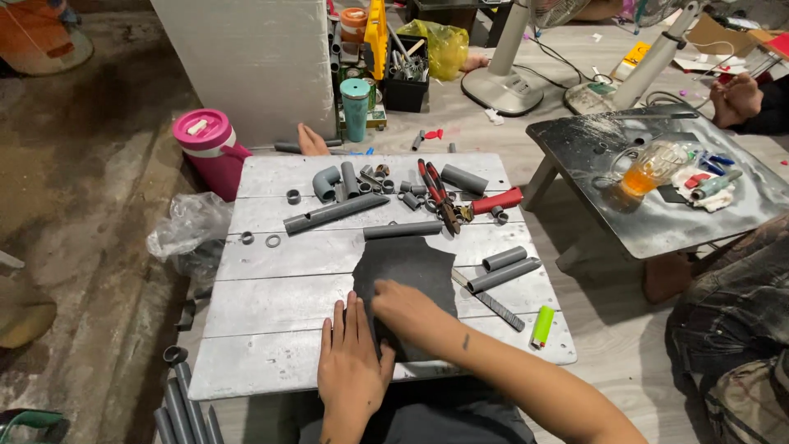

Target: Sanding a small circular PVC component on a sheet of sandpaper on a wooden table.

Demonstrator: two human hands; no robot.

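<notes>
Dark sheet (403, 275) is pinned flat on the desk (271, 321) by the spread left hand (352, 362) and pressed by the right hand (407, 312), looks like nothing's cut yet, pipe bits (501, 267) untouched.

pink jug (207, 148), green lighter (542, 326), glass mug (655, 165)

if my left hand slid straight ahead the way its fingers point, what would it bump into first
Probably the grey plastic pipe piece lying crosswise beyond the dark sheet. The left hand lies flat on the silver wooden table, fingers pointing away; depth is uncertain.

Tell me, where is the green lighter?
The lighter lies near the white table's front right corner, right of the file and the dark sheet under both hands.
</notes>
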